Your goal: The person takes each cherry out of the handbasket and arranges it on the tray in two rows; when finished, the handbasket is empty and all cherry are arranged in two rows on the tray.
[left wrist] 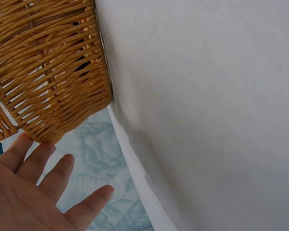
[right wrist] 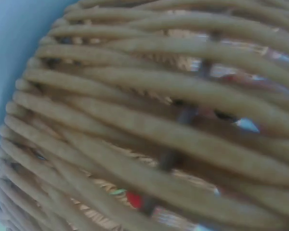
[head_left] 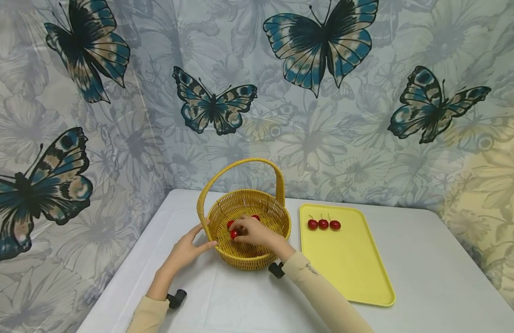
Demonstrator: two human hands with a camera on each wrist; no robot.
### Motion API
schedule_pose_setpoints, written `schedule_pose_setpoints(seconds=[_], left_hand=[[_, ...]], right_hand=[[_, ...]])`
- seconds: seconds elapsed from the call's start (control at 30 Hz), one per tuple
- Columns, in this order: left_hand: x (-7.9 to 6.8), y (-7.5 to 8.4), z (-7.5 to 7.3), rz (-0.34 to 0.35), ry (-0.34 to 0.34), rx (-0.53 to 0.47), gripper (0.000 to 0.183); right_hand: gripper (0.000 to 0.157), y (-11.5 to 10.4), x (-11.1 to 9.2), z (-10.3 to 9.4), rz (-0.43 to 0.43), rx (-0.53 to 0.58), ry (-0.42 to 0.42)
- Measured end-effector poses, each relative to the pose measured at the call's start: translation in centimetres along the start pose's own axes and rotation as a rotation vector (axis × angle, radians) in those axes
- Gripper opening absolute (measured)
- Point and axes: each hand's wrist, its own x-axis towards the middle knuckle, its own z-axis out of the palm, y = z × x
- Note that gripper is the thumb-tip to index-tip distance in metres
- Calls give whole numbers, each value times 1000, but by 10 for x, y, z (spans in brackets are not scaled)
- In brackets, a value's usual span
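My right grip [head_left: 254, 231] pinching red cherry [head_left: 234, 235] at its tips, inside wicker basket [head_left: 245, 264]; second cherry [head_left: 230, 224] just beyond. My left grip [head_left: 186, 249] spread, touching basket's left side.

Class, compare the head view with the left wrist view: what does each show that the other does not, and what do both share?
Head only: the yellow rectangular tray, three dark red stemmed cherries on it, and the beige right sleeve.
Left wrist only: the palm side of the left hand.
Both: the golden-brown wicker basket, the white-covered table and the floral backdrop.
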Motion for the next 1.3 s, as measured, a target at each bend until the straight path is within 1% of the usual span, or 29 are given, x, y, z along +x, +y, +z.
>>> schedule_pose_setpoints(seconds=[0.27, 0.47, 0.77, 0.9, 1.1, 1.3], left_hand=[[1, 0, 0, -1, 1, 3, 80], [1, 0, 0, -1, 1, 3, 80], [1, 1, 0, 2, 2, 0, 81], [1, 1, 0, 4, 2, 1, 81], [1, 0, 0, 5, 2, -3, 81], [0, -1, 0, 9, 2, -6, 80]], right_hand=[[34, -2, -10, -8, -20, 66, 57], [36, -7, -21, -18, -16, 109, 101], [36, -9, -36, -27, -26, 63, 204], [37, -9, -42, -30, -27, 76, 259], [35, -8, -52, -35, -58, 111, 336], [35, -3, -63, -39, -60, 107, 399]])
